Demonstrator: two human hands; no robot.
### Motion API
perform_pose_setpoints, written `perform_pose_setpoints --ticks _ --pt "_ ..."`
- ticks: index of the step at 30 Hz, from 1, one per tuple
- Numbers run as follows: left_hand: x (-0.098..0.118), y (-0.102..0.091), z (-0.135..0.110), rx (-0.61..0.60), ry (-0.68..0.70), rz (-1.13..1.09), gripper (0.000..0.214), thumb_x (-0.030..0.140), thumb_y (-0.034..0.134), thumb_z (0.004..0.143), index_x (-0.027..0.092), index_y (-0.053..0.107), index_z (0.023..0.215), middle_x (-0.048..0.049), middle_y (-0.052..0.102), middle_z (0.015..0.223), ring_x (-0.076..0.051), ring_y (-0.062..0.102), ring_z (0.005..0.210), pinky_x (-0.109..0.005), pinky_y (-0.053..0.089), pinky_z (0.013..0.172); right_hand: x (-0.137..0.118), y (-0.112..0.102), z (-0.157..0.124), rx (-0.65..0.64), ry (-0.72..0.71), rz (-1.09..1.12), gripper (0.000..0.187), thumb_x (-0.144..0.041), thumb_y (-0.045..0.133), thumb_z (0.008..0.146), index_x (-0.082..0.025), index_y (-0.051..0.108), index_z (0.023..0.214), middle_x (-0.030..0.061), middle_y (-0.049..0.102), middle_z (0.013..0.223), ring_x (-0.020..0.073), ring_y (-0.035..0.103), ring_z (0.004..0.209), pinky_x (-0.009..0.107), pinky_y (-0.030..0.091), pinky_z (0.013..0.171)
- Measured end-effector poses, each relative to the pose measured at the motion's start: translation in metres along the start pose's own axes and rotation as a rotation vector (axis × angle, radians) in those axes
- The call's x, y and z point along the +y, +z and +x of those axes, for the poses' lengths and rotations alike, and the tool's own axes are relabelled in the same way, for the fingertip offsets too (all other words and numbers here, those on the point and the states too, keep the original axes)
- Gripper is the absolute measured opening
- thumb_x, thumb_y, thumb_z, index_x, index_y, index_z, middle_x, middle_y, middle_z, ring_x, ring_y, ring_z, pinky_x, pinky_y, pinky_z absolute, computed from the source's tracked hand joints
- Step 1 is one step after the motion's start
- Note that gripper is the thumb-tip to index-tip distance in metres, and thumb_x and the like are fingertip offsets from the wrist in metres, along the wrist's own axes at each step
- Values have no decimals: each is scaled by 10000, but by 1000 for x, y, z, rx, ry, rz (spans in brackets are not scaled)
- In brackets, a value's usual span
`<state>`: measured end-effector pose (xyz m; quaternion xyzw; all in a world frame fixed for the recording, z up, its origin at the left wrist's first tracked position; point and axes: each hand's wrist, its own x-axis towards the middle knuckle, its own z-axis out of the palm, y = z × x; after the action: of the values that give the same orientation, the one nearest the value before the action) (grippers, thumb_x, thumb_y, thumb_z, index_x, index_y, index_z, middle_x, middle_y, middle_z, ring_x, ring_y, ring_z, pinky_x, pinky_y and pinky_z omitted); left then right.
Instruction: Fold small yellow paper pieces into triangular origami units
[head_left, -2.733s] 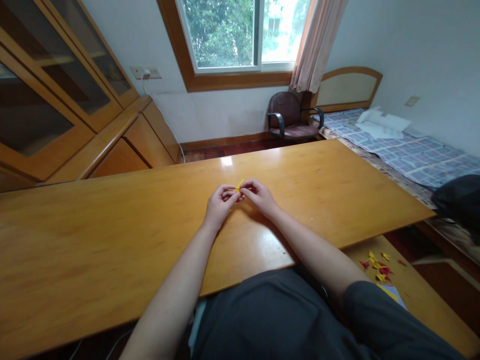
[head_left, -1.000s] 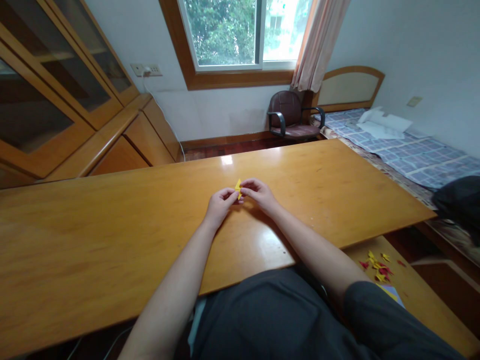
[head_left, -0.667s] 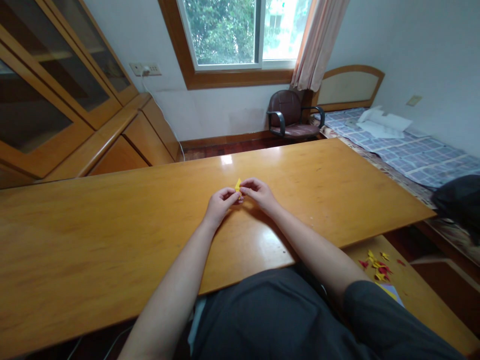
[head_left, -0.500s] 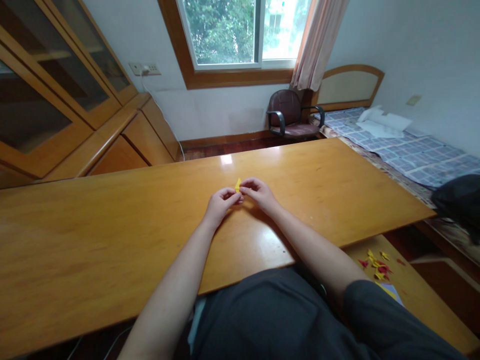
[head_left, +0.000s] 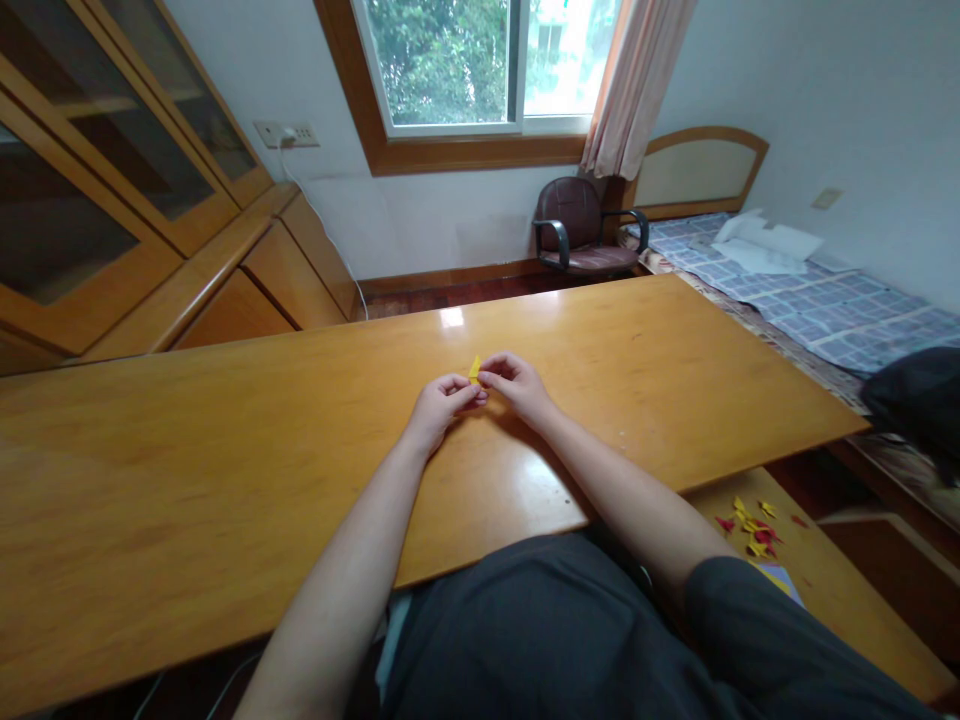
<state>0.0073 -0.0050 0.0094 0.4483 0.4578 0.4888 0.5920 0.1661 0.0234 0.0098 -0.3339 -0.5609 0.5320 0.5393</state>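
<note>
Away from cabinet [head_left: 191, 242], yellow paper [head_left: 474, 371] in hands [head_left: 437, 408] [head_left: 523, 388]

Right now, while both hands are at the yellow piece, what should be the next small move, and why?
Perhaps the right hand could pinch the yellow piece at its tip: that tip shows between the hands, while the left hand holds the lower part.

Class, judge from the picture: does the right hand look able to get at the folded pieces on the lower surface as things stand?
Probably yes: the folded pieces lie uncovered on the lower surface, off to the right, though the right hand is occupied with the yellow piece.
</note>
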Motion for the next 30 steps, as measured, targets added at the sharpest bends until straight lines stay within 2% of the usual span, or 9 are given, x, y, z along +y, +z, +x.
perform_pose_setpoints --ticks 6,13,30 --pt "0 -3 0 -52 -7 -1 342 461 775 683 146 689 787 -98 752 835 -208 704 754 -349 555 780 -1 -1 1 6 27 -21 278 -397 756 681 -193 621 812 -10 630 770 139 568 743 295 459 750" --pt "0 -4 0 -68 1 10 332 472 758 710 159 694 804 -76 749 820 -183 692 737 -301 538 745 -2 -2 1 -8 22 11 255 -360 757 685 -190 621 817 -14 638 776 132 579 745 294 461 767" --pt "1 0 0 -49 -3 55 322 425 806 657 156 652 741 -73 746 799 -177 693 735 -303 532 733 0 -1 3 18 41 28 282 -377 775 653 -195 622 803 -13 641 775 136 581 741 298 475 761"
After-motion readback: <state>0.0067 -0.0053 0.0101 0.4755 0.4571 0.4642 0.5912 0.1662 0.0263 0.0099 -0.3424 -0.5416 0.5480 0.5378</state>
